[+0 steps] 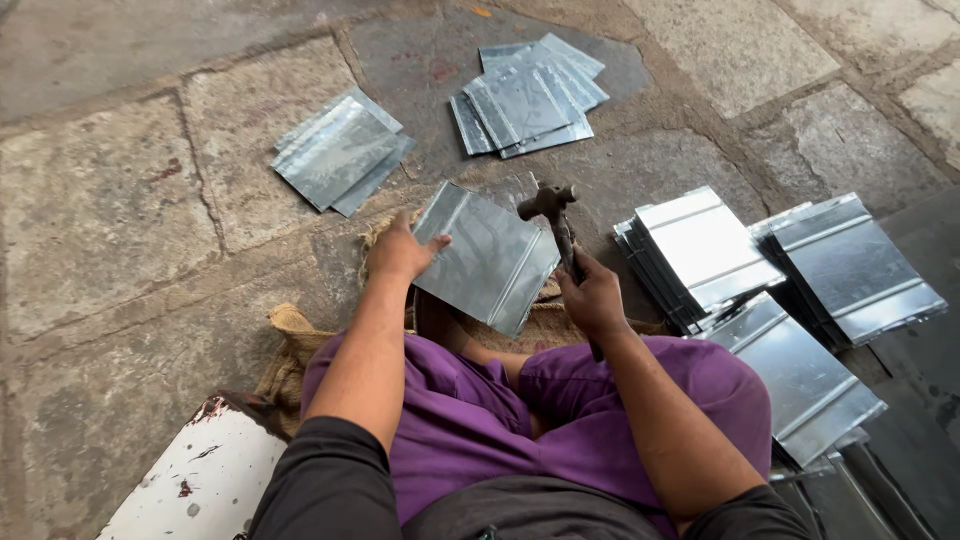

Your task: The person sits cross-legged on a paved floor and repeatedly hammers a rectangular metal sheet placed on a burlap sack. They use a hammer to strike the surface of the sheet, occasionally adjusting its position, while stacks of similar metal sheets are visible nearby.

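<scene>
I sit cross-legged on a stone floor in purple trousers. My left hand [400, 248] rests on the left edge of a ribbed shiny metal sheet [490, 262], holding it tilted in front of my knees. My right hand [592, 298] grips the handle of a dark hammer [553, 212], whose head is raised just above the sheet's upper right edge.
Two piles of similar metal sheets lie farther out, one to the left [338, 150] and one at the top middle [528, 96]. Stacks of sheets [700, 250] stand at my right. Burlap sacking [290, 345] lies under me. A white chipped object [200, 480] sits lower left.
</scene>
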